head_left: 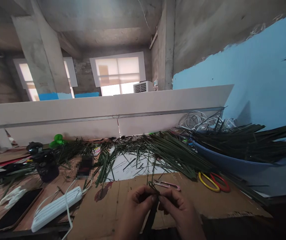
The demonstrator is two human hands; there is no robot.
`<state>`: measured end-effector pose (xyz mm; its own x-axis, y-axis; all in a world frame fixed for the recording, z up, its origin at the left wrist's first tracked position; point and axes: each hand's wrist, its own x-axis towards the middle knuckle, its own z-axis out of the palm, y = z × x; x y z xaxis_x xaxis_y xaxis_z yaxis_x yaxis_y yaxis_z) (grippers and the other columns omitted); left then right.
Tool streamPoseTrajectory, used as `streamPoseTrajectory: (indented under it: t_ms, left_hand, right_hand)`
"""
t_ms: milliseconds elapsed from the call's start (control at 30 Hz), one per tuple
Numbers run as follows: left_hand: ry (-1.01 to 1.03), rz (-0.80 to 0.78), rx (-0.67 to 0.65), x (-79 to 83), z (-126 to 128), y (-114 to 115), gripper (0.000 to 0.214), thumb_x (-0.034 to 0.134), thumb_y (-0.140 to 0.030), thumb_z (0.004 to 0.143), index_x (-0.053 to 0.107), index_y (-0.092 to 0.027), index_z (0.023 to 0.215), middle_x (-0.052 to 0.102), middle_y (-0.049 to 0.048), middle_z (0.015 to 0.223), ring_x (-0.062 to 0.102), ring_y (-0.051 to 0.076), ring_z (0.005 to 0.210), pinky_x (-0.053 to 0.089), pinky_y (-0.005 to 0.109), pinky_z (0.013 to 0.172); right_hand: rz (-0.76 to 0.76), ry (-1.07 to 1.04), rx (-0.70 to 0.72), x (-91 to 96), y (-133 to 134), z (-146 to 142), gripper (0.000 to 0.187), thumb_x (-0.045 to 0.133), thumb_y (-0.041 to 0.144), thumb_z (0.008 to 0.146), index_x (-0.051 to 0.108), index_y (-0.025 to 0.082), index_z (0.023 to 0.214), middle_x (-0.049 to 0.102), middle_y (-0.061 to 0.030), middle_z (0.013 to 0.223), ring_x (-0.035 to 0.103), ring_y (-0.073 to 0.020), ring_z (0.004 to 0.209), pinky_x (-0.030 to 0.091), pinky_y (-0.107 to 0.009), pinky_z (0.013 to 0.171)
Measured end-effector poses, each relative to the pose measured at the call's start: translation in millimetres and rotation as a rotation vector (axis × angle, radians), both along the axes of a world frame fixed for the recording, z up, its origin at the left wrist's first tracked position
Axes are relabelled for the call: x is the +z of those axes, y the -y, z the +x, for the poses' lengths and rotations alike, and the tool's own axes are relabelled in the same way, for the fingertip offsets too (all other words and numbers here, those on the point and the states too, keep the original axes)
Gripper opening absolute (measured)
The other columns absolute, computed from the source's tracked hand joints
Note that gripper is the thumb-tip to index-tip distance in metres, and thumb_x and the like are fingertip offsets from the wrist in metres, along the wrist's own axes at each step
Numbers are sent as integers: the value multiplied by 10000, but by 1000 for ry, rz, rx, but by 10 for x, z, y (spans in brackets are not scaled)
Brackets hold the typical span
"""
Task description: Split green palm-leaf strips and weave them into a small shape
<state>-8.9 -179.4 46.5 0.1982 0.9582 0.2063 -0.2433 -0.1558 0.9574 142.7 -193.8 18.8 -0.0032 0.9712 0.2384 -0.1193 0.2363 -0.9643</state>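
Observation:
My left hand (136, 210) and my right hand (179, 211) meet low in the middle of the view, pinching a small knot of narrow green leaf strips (155, 190) between their fingertips. Thin strip ends stick up from the knot, and a dark length hangs below my hands. Under them lies a brown cardboard sheet (223, 203). A small pink-handled cutter (167, 185) lies just beyond my right hand, and a pair of yellow-handled scissors (208, 182) and a pair of red-handled scissors (220, 182) lie further right.
A loose heap of green leaf strips (170, 155) spreads across the table behind the cardboard. A blue basin (223, 161) holds more strips at right. On the left are a white power strip (56, 208), a black phone (15, 210) and a dark jar (46, 165).

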Motion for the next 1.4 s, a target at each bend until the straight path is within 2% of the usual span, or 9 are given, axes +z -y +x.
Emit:
streamPoseTrajectory:
  t_ms: [200, 433, 567, 667, 767, 1067, 1233, 1400]
  left_hand:
    - [-18, -12, -31, 63, 20, 47, 189, 836, -334, 663, 765, -168, 721, 702, 27, 686, 631, 181, 677, 526, 291, 685]
    - [-109, 38, 20, 37, -12, 43, 151, 820, -303, 677, 781, -172, 740, 738, 50, 739, 661, 206, 719, 535, 297, 701]
    - [-76, 20, 18, 1, -18, 40, 208, 829, -346, 680, 776, -170, 778, 743, 56, 770, 661, 212, 752, 535, 318, 744]
    - [-4, -5, -16, -3, 15, 53, 289, 832, -414, 685, 753, -169, 816, 725, 41, 776, 652, 200, 754, 532, 313, 741]
    - [3, 4, -16, 12, 61, 64, 321, 815, -459, 699, 706, -162, 754, 673, 15, 704, 618, 175, 694, 512, 285, 680]
    - [-121, 63, 27, -86, 13, 17, 267, 715, -403, 804, 623, -160, 741, 623, 17, 683, 593, 177, 676, 473, 285, 649]
    - [-112, 70, 40, -110, 22, 17, 297, 749, -407, 773, 590, -170, 694, 580, -5, 649, 566, 157, 641, 445, 261, 605]
    - [4, 18, -61, -115, 24, 38, 317, 789, -433, 735, 608, -173, 732, 617, 5, 687, 597, 167, 666, 475, 279, 645]
  right_hand:
    - [-2, -42, -29, 30, 15, 0, 367, 741, 555, 756, 715, 189, 740, 645, -23, 667, 579, -195, 653, 461, -286, 609]
    - [8, -47, -25, 14, 30, -18, 375, 713, 564, 789, 705, 190, 758, 634, -20, 680, 557, -185, 658, 458, -278, 613]
    - [-1, -56, -15, 10, 8, -15, 364, 714, 555, 793, 699, 193, 759, 625, -11, 679, 553, -180, 661, 455, -269, 613]
    - [1, -46, -30, 21, -6, 5, 352, 732, 540, 780, 699, 191, 747, 626, -11, 676, 556, -182, 658, 456, -272, 612]
    - [-5, -25, -32, 32, -6, 22, 339, 746, 518, 770, 708, 183, 743, 644, -21, 683, 571, -190, 669, 467, -285, 628]
    - [-14, -19, 59, 134, -1, 10, 408, 749, 596, 722, 715, 190, 709, 643, -19, 656, 572, -185, 638, 470, -289, 604]
    - [-35, -25, 64, 118, -10, 9, 410, 756, 587, 715, 689, 183, 698, 623, -9, 646, 570, -182, 637, 468, -293, 613]
    - [4, 1, 41, 34, -12, 45, 368, 720, 553, 774, 701, 190, 718, 631, -5, 662, 564, -181, 654, 458, -283, 619]
